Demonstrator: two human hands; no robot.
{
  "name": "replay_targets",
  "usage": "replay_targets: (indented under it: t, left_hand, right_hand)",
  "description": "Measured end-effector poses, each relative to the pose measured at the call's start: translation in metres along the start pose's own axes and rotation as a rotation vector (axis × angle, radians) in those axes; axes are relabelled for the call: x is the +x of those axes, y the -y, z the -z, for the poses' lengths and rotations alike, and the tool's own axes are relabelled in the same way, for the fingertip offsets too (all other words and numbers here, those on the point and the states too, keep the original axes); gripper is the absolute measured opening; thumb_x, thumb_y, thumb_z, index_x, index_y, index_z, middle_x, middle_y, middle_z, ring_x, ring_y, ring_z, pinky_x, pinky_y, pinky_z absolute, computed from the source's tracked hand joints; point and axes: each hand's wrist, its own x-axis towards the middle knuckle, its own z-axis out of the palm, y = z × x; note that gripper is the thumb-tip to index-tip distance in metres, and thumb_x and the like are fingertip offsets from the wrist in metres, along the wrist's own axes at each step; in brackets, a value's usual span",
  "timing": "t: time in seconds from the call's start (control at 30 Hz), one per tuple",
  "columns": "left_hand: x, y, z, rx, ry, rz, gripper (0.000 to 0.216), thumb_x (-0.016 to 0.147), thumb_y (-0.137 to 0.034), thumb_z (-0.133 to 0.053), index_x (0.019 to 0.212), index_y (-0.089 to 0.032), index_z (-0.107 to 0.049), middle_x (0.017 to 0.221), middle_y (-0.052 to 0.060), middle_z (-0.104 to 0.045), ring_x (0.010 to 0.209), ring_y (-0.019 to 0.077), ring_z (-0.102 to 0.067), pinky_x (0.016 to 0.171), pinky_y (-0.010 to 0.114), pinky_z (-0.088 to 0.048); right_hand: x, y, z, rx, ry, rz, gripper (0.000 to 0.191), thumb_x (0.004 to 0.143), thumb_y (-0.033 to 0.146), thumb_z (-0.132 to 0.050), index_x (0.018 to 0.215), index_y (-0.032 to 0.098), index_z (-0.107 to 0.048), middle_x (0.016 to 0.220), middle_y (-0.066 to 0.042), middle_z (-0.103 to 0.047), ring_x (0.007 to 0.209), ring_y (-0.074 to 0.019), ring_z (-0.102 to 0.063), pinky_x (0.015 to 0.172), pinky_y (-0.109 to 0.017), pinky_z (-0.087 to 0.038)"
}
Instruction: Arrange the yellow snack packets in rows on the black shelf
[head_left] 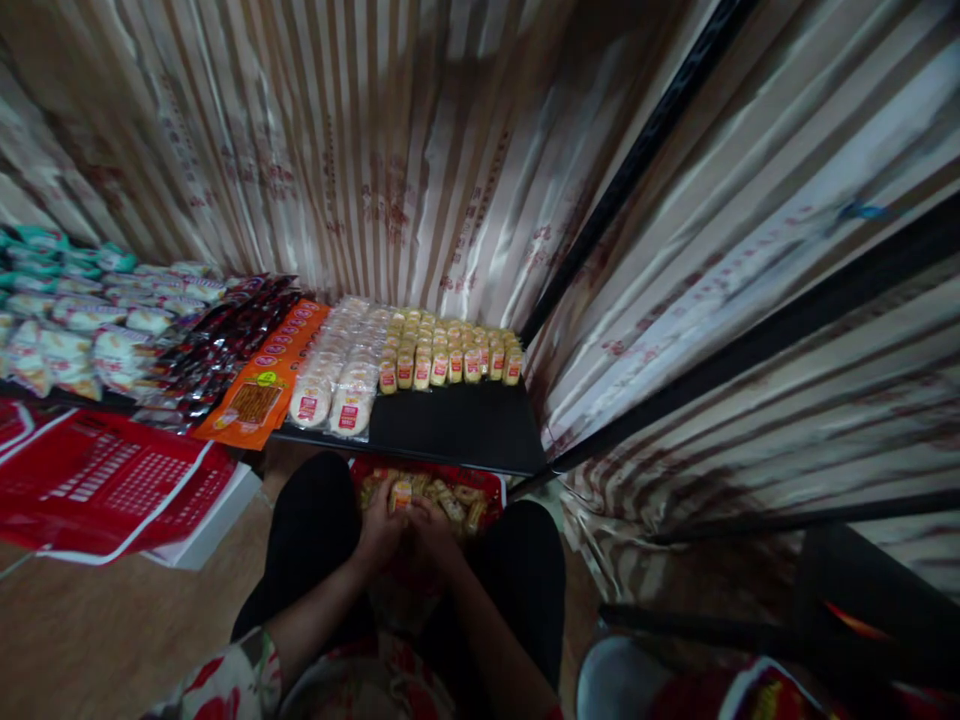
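Observation:
My left hand (381, 528) and my right hand (433, 535) meet between my knees, over a red box (491, 484) of small yellow snack packets (454, 504). The fingers of both hands are curled around a packet (400, 493) at the box's near edge. In front of me a black shelf (457, 425) carries rows of the same small yellow packets (448, 352) standing upright at its back right part.
Left of the yellow rows lie round white cakes (341, 375), orange packs (262, 385), dark red packs (217, 345) and pale bags (82, 330). A red printed carton (112, 490) lies on the floor at left. Striped curtains and a black rack frame (637, 160) close the right side.

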Motion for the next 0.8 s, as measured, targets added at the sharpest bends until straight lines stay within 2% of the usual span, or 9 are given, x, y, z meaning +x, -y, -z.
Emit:
replay_targets:
  t: [0.1,0.23,0.4,0.5,0.67,0.8]
  left_hand:
    - [-0.002,-0.008,0.007,-0.206,-0.012,0.016,0.059,0.072,-0.014,-0.045,0.131,-0.016,-0.035,0.130,0.011,-0.050,0.119,0.0189,-0.048,0.100,0.033,-0.040]
    - [-0.003,-0.022,0.013,-0.342,-0.033,-0.001,0.057,0.075,-0.017,-0.044,0.130,-0.013,-0.033,0.123,0.014,-0.054,0.107,0.0179,-0.057,0.091,0.030,-0.047]
    - [-0.005,-0.042,0.020,-0.057,-0.165,-0.147,0.043,0.072,-0.016,-0.043,0.115,-0.016,-0.051,0.113,0.010,-0.058,0.104,0.0199,-0.056,0.093,0.034,-0.045]
    - [-0.003,-0.053,0.022,0.084,-0.222,-0.255,0.041,0.071,-0.014,-0.040,0.110,-0.017,-0.055,0.109,0.010,-0.058,0.106,0.0219,-0.052,0.097,0.037,-0.040]
    - [0.015,-0.059,0.018,0.102,-0.299,-0.338,0.046,0.070,-0.011,-0.041,0.114,-0.015,-0.052,0.112,0.011,-0.056,0.109,0.0231,-0.049,0.098,0.040,-0.039]
    - [0.037,-0.059,0.010,0.045,-0.329,-0.356,0.046,0.070,-0.009,-0.041,0.115,-0.015,-0.051,0.115,0.011,-0.054,0.111,0.0220,-0.049,0.099,0.041,-0.039]
  right_hand:
    - [-0.002,0.015,0.000,0.123,-0.003,0.033,0.028,0.071,0.035,-0.055,0.095,0.021,-0.059,0.079,-0.003,-0.069,0.074,-0.0194,-0.065,0.070,-0.033,-0.050]
    - [0.000,0.038,0.001,0.113,-0.077,0.097,0.034,0.067,0.040,-0.062,0.093,0.019,-0.060,0.080,-0.005,-0.068,0.075,-0.0190,-0.064,0.072,-0.032,-0.050]
    - [0.011,0.064,0.004,0.104,-0.139,0.180,0.034,0.066,0.039,-0.063,0.093,0.019,-0.061,0.080,-0.005,-0.068,0.073,-0.0180,-0.065,0.072,-0.032,-0.051]
    - [0.022,0.077,0.004,0.109,-0.168,0.205,0.032,0.065,0.038,-0.063,0.089,0.018,-0.061,0.080,-0.005,-0.069,0.075,-0.0182,-0.064,0.073,-0.032,-0.051]
    - [0.046,0.092,0.002,0.148,-0.181,0.244,0.030,0.063,0.034,-0.065,0.089,0.018,-0.062,0.083,-0.005,-0.069,0.076,-0.0175,-0.064,0.075,-0.031,-0.051]
    - [0.070,0.098,0.003,0.130,-0.248,0.307,0.027,0.064,0.031,-0.064,0.088,0.018,-0.062,0.084,-0.004,-0.069,0.078,-0.0173,-0.064,0.076,-0.030,-0.051]
